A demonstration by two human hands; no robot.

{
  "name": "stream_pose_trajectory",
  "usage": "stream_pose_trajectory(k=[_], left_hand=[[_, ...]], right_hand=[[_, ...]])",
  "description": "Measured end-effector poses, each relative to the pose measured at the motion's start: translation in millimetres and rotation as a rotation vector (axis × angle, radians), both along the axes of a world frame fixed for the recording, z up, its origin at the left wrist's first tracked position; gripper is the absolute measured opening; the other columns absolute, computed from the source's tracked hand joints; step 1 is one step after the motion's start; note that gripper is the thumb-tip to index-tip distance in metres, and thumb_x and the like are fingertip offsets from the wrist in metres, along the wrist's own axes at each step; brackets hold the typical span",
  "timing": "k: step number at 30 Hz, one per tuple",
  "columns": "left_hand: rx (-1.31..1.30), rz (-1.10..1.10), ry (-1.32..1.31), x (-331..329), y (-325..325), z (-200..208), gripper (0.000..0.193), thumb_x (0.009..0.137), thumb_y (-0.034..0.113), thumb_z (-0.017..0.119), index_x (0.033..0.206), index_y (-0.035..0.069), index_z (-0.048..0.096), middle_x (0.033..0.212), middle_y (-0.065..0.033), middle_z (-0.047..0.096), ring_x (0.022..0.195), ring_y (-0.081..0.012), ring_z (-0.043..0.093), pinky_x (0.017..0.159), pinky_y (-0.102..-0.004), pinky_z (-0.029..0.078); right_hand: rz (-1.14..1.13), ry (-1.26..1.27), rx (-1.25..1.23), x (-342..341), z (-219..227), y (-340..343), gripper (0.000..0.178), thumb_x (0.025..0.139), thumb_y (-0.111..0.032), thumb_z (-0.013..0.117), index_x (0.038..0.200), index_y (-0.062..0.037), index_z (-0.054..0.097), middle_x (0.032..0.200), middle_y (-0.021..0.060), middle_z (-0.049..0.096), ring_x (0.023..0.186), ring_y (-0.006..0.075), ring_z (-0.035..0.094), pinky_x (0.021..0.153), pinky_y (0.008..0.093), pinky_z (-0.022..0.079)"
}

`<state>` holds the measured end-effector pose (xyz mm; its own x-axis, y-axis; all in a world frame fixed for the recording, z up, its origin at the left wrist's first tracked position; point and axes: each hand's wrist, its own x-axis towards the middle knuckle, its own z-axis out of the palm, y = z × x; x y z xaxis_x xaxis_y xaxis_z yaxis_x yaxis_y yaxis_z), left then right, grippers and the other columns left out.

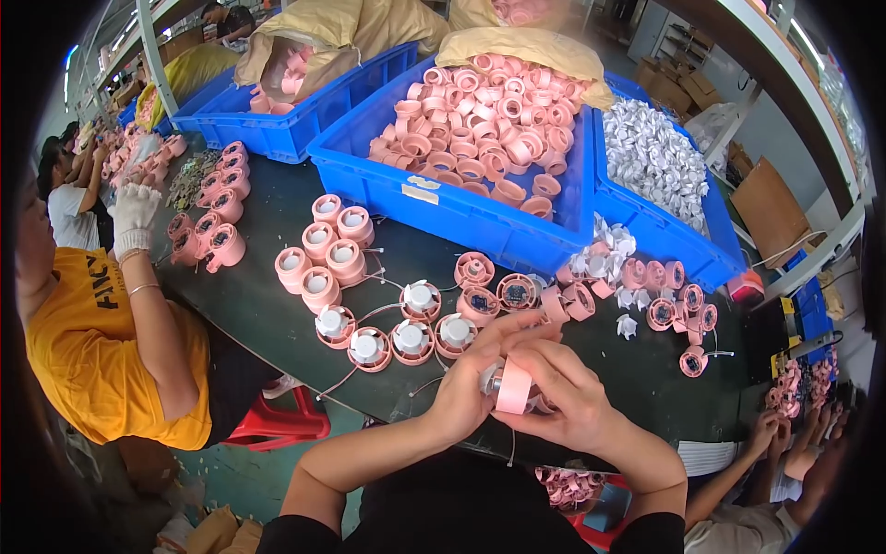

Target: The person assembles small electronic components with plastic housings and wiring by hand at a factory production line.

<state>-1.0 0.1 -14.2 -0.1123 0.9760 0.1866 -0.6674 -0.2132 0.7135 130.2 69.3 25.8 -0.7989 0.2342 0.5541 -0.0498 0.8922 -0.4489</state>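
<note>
Over the near edge of the dark table, my left hand [469, 383] and my right hand [565, 392] are both closed on one pink ring-shaped housing [514, 388]. A silvery-white part pokes out of its left side by my left fingers. A thin wire hangs below it. Just beyond my hands lie several pink housings with white fan wheels [411, 340] in them, some trailing wires. Beside these sit pink housings with dark circuit boards [479, 303]. Further left, more pink units [318, 242] with white centres stand in a cluster, some apparently stacked.
A blue bin [461, 210] of pink rings [498, 111] stands behind; another blue bin [678, 242] holds white fan wheels [651, 157]. Loose pink parts [663, 314] lie right. A gloved person in yellow [111, 351] works at left; other hands [764, 429] show at right.
</note>
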Motion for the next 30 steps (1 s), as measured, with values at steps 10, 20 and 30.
stream_pose_trajectory(k=[10, 20, 30], left_hand=[[0.006, 0.085, 0.351, -14, -7, -6, 0.058, 0.085, 0.009, 0.058, 0.136, 0.003, 0.032, 0.132, -0.0172, 0.044, 0.126, -0.0269, 0.041, 0.103, -0.0377, 0.033], [-0.126, 0.615, 1.906, -146, 44, -19, 0.036, 0.075, 0.017, 0.070, 0.104, 0.000, 0.055, 0.093, -0.0196, 0.058, 0.087, -0.0340, 0.056, 0.078, -0.0407, 0.046], [-0.382, 0.478, 1.851, -170, 85, -22, 0.038, 0.080, 0.029, 0.065, 0.104, 0.001, 0.057, 0.092, -0.0139, 0.060, 0.089, -0.0264, 0.057, 0.080, -0.0357, 0.047]], right_hand=[[-0.019, 0.042, 0.082, -5, -25, 3, 0.065, 0.065, -0.015, 0.081, 0.120, 0.0027, 0.051, 0.109, 0.0160, 0.055, 0.089, 0.0282, 0.062, 0.070, 0.0340, 0.054], [-0.502, -0.097, 0.208, 25, -25, 76, 0.014, 0.078, -0.007, 0.065, 0.091, -0.0029, 0.063, 0.088, 0.0095, 0.062, 0.073, 0.0271, 0.064, 0.059, 0.0356, 0.052], [-0.389, -0.280, 0.125, 28, -29, 88, 0.056, 0.066, -0.008, 0.073, 0.118, -0.0081, 0.053, 0.116, 0.0093, 0.051, 0.090, 0.0277, 0.059, 0.073, 0.0376, 0.051]])
